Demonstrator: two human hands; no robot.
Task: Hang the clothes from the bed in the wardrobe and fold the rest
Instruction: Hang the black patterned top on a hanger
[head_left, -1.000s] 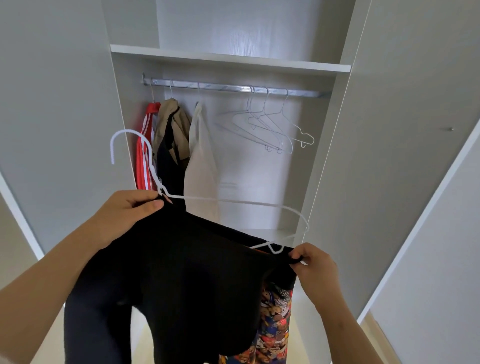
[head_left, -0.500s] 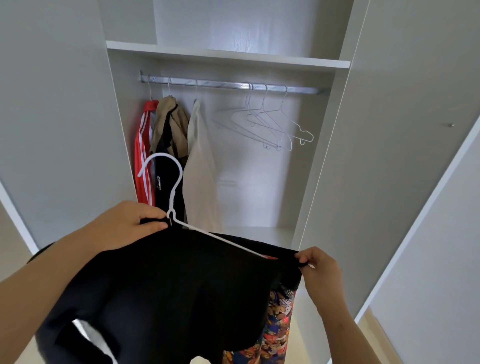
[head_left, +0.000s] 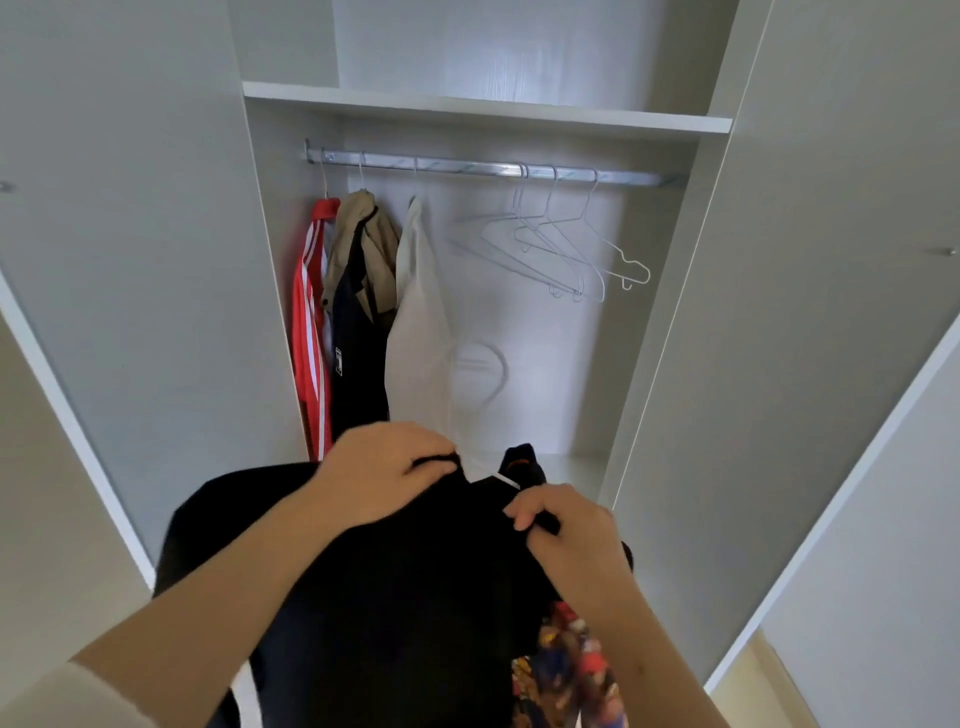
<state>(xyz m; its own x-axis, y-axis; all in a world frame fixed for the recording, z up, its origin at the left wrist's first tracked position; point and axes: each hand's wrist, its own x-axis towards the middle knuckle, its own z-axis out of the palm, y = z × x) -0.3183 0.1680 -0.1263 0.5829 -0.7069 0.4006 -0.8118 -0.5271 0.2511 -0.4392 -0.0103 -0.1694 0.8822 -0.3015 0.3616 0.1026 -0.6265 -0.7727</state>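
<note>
Three garments are hanging bunched at the left end of the rail (head_left: 483, 169): a red striped one (head_left: 310, 332), a tan-and-dark one (head_left: 358, 291) and a white one (head_left: 418, 322), all touching one another. Empty wire hangers (head_left: 566, 254) are clustering toward the right end. Between the white garment and those hangers a stretch of rail is standing free. The shelf (head_left: 488, 106) is sitting just above the rail, limiting room overhead. The open doors (head_left: 130, 260) are flanking the opening on both sides. The black garment (head_left: 395, 597), gripped by the left hand (head_left: 387, 470) and the right hand (head_left: 563, 530), is filling the lower part of the opening.
</note>
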